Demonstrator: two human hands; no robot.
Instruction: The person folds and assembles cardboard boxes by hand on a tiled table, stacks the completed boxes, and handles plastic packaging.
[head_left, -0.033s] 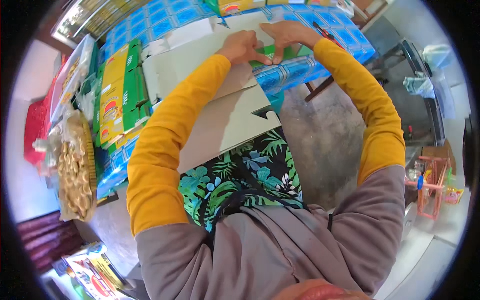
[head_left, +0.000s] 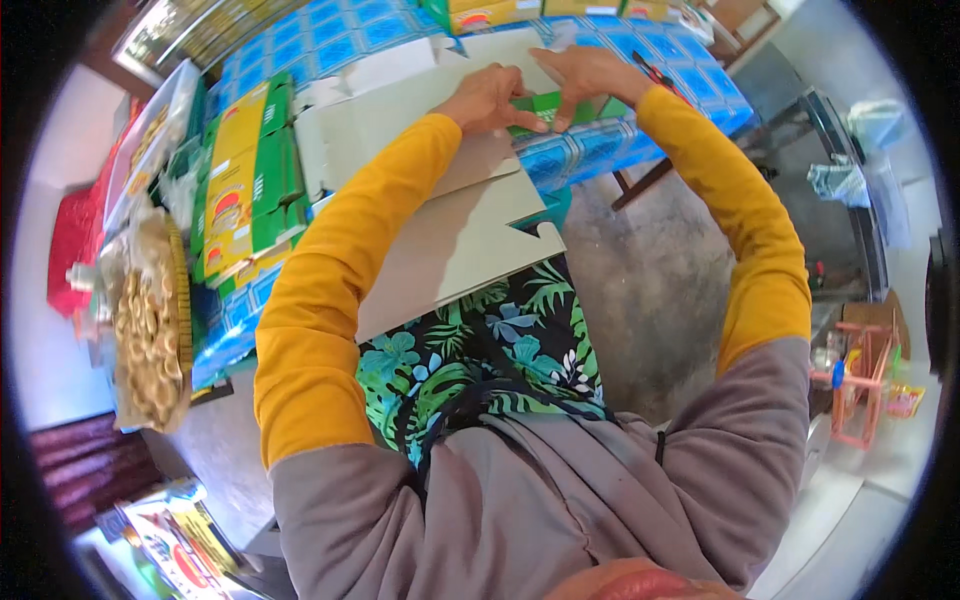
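Note:
A flat, unfolded cardboard box (head_left: 390, 115), pale inside, lies on the table and hangs over its near edge onto my lap. At its right end a green flap (head_left: 545, 105) is folded up. My left hand (head_left: 485, 98) grips the box beside this flap, fingers curled and thumb pointing right. From the right, my right hand (head_left: 595, 75) pinches the flap, its thumb pressed on the green side and its fingers stretched behind. The two thumbs are close together. Another pale cardboard sheet (head_left: 460, 245) rests across my lap below.
Flattened green and yellow boxes (head_left: 235, 195) are stacked at the left. Beside them stand a tray of round baked pieces (head_left: 150, 340) and a white plastic tub (head_left: 150, 140). Dark-handled scissors or pliers (head_left: 655, 72) lie past my right hand. Yellow boxes (head_left: 500, 15) stand at the back.
The view has shifted slightly. Both hands stay at the green flap, and my right hand has tilted a little, with more of the flap showing between the thumbs.

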